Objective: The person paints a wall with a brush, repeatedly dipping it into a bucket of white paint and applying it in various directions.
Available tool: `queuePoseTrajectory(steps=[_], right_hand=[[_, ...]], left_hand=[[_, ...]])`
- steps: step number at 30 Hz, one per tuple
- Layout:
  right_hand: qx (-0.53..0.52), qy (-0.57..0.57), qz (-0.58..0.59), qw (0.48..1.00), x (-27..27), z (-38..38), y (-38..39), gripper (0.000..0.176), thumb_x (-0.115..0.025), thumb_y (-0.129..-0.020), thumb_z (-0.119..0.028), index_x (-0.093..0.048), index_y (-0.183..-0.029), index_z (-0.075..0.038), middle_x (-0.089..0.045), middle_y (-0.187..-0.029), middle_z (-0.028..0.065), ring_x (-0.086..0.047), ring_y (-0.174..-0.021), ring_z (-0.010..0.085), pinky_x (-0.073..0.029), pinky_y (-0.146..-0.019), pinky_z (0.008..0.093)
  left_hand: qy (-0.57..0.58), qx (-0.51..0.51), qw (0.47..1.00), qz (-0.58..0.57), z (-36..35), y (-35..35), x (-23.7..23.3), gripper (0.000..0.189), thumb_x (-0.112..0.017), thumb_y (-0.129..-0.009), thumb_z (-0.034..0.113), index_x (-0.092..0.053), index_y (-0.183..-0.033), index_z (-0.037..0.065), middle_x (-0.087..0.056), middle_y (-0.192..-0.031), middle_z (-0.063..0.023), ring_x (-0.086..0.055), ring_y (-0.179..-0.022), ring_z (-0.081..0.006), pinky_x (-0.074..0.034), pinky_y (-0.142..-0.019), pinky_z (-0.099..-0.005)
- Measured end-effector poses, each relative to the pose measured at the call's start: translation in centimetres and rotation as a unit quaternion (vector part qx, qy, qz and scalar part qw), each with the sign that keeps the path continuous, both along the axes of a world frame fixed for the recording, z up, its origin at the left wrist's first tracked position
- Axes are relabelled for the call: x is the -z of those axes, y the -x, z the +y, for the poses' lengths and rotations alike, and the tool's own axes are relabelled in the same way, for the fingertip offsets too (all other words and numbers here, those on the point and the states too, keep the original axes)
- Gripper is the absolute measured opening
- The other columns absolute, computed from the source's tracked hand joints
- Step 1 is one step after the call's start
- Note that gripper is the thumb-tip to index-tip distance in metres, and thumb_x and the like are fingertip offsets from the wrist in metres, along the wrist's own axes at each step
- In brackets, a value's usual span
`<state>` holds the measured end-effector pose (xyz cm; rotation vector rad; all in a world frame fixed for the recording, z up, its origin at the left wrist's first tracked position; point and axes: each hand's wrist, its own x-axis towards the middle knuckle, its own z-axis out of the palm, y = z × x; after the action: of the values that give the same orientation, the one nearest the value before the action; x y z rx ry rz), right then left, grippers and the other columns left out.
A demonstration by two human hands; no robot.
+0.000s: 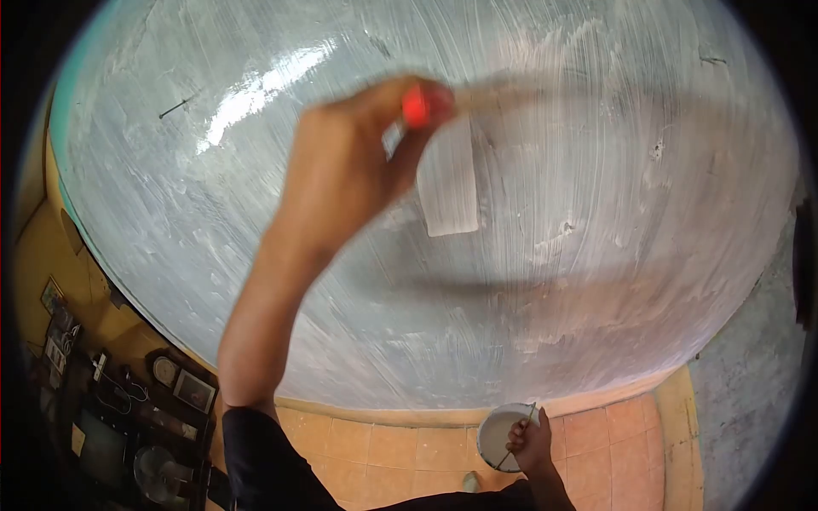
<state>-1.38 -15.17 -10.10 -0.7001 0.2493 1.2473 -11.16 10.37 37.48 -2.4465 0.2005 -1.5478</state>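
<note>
My left hand (336,157) is raised in front of the grey-white streaked wall (341,341), fingers closed round a red-ended handle (417,106), blurred by motion. What the handle belongs to is largely hidden behind the hand. Just right of it on the wall is a pale rectangular patch (450,183). Low down, my right hand (530,443) is closed on the thin handle of a round bucket (492,437) with pale contents.
Nails (175,108) stick out of the wall at upper left and upper right. Orange floor tiles (392,447) lie below. At lower left is a dark shelf unit with a framed picture (194,391), a fan (158,471) and cables.
</note>
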Motion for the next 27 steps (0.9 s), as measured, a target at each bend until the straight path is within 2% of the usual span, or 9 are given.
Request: queuePoseTrajectory(steps=[3, 7, 8, 11, 16, 19, 23, 26, 27], right_hand=[[-0.013, 0.007, 0.013, 1.0, 0.6, -0.3, 0.5, 0.057, -0.039, -0.097, -0.066, -0.052, -0.078, -0.015, -0.046, -0.066, 0.0016, -0.036, -0.054, 0.0136, -0.03, -0.051, 0.0285], [-0.031, 0.008, 0.013, 0.999, 1.1, -0.6, 0.4, 0.056, -0.035, -0.099, -0.066, -0.051, -0.079, -0.016, -0.046, -0.066, 0.0017, -0.036, -0.052, 0.0137, -0.03, -0.049, 0.0281], [-0.03, 0.021, -0.001, 0.999, 1.1, -0.8, 0.4, 0.056, -0.035, -0.099, -0.067, -0.051, -0.079, -0.017, -0.046, -0.066, 0.0017, -0.036, -0.052, 0.0137, -0.03, -0.049, 0.0279], [-0.033, 0.026, -0.001, 0.999, 1.3, -1.4, -0.9, 0.055, -0.038, -0.097, -0.066, -0.05, -0.077, -0.016, -0.045, -0.065, 0.0014, -0.037, -0.052, 0.0138, -0.031, -0.05, 0.0296], [-0.046, 0.046, -0.038, 0.997, 0.5, -2.3, -2.7, 0.055, -0.039, -0.097, -0.066, -0.051, -0.076, -0.017, -0.044, -0.064, 0.0008, -0.037, -0.051, 0.0126, -0.031, -0.048, 0.028], [-0.047, 0.056, -0.075, 0.994, 0.7, -2.7, -3.8, 0.055, -0.038, -0.097, -0.066, -0.051, -0.076, -0.017, -0.044, -0.064, 0.0004, -0.036, -0.05, 0.0127, -0.032, -0.048, 0.0282], [-0.038, 0.051, -0.049, 0.997, 1.0, -3.1, -4.6, 0.052, -0.039, -0.099, -0.065, -0.051, -0.079, -0.018, -0.047, -0.064, 0.0008, -0.037, -0.05, 0.0129, -0.03, -0.049, 0.0287], [-0.023, 0.061, -0.04, 0.997, 1.7, -3.9, -4.8, 0.052, -0.04, -0.098, -0.066, -0.05, -0.079, -0.018, -0.046, -0.063, 0.0008, -0.037, -0.049, 0.0128, -0.029, -0.047, 0.0283], [-0.018, 0.049, -0.035, 0.998, 2.1, -4.2, -5.0, 0.053, -0.04, -0.098, -0.066, -0.05, -0.079, -0.018, -0.046, -0.063, 0.0007, -0.036, -0.049, 0.0128, -0.029, -0.046, 0.0284]], left_hand=[[-0.152, -0.029, 0.984, -0.088, -0.5, 0.1, -4.8, 0.015, -0.072, -0.089, 0.004, -0.072, -0.104, 0.005, -0.076, -0.1, -0.0048, -0.073, -0.08, -0.0137, -0.059, -0.059, -0.0237], [-0.159, -0.055, 0.979, -0.116, -0.8, 0.5, -2.4, 0.022, -0.075, -0.082, 0.002, -0.072, -0.103, 0.006, -0.075, -0.103, -0.0052, -0.073, -0.089, -0.0179, -0.061, -0.069, -0.0276], [-0.172, -0.079, 0.976, -0.106, 0.1, 0.4, -0.2, 0.025, -0.076, -0.079, 0.001, -0.072, -0.103, 0.007, -0.074, -0.105, -0.0052, -0.072, -0.095, -0.0192, -0.061, -0.072, -0.0296], [-0.263, -0.153, 0.951, -0.055, 2.6, 0.5, 9.6, 0.023, -0.069, -0.085, 0.014, -0.068, -0.108, 0.014, -0.068, -0.12, -0.0068, -0.07, -0.102, -0.0247, -0.058, -0.054, -0.0233], [-0.226, -0.103, 0.967, 0.052, 0.1, 0.8, 24.7, 0.024, -0.067, -0.091, 0.021, -0.064, -0.111, 0.009, -0.067, -0.121, -0.0122, -0.066, -0.111, -0.0275, -0.063, -0.071, -0.0281], [-0.173, -0.065, 0.978, 0.1, -1.9, 1.1, 27.3, 0.025, -0.073, -0.086, 0.017, -0.065, -0.109, 0.009, -0.068, -0.118, -0.0095, -0.069, -0.104, -0.0261, -0.063, -0.071, -0.0299], [-0.035, -0.016, 0.987, 0.158, -2.3, 0.4, 24.2, 0.032, -0.078, -0.078, 0.012, -0.066, -0.108, 0.011, -0.069, -0.118, -0.0068, -0.071, -0.099, -0.0236, -0.063, -0.069, -0.0323], [0.107, -0.035, 0.976, 0.185, -1.1, 0.0, 16.9, 0.029, -0.074, -0.083, 0.011, -0.065, -0.111, 0.013, -0.071, -0.111, -0.0074, -0.071, -0.095, -0.0248, -0.061, -0.067, -0.0329], [0.066, -0.029, 0.985, 0.155, -0.8, -0.1, 13.7, 0.029, -0.074, -0.082, 0.008, -0.065, -0.109, 0.012, -0.072, -0.107, -0.0073, -0.072, -0.092, -0.0252, -0.061, -0.068, -0.0324]])
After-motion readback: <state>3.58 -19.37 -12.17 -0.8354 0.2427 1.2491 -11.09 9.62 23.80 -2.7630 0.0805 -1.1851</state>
